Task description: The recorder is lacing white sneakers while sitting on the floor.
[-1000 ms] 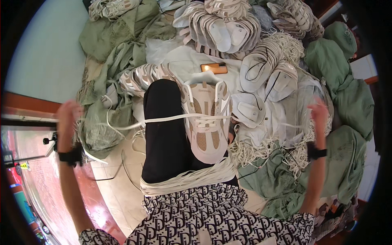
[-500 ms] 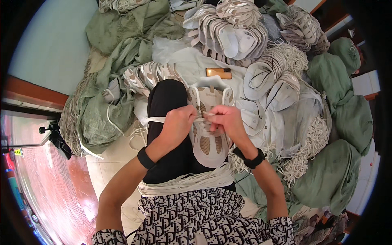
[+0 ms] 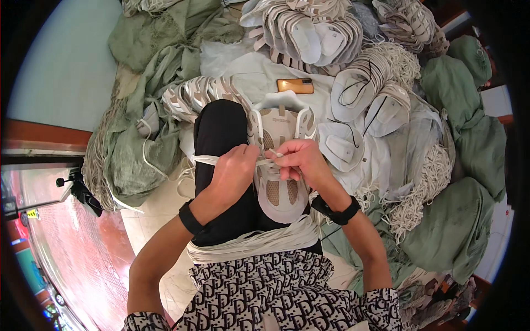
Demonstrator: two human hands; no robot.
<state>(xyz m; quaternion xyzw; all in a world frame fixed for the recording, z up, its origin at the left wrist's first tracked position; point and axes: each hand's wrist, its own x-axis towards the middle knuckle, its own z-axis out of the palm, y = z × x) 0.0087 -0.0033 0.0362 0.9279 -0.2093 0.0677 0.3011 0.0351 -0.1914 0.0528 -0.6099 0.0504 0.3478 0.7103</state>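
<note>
A white and beige shoe upper (image 3: 280,194) lies on my lap, its toe toward me. Over its middle my left hand (image 3: 236,166) pinches a flat cream shoelace (image 3: 205,160), one stretch of which runs left across my black-clad knee. Just to the right, my right hand (image 3: 301,159) grips the lace too, and a short tip pokes up from between thumb and finger. The lace spans the small gap between both hands, above the eyelets. A bundle of cream laces (image 3: 256,240) rests across my lap.
Stacked shoe uppers (image 3: 212,91) stand beyond my left knee, with more piles (image 3: 309,36) at the back. A gold phone (image 3: 295,85) lies on white sheeting. Tangled laces (image 3: 422,193) and green sacks (image 3: 450,231) are on the right; green cloth (image 3: 157,160) is heaped left.
My left hand has shifted slightly left, and the lace between the hands shows more clearly. My right hand stays near the eyelets. The whole view has tilted a little.
</note>
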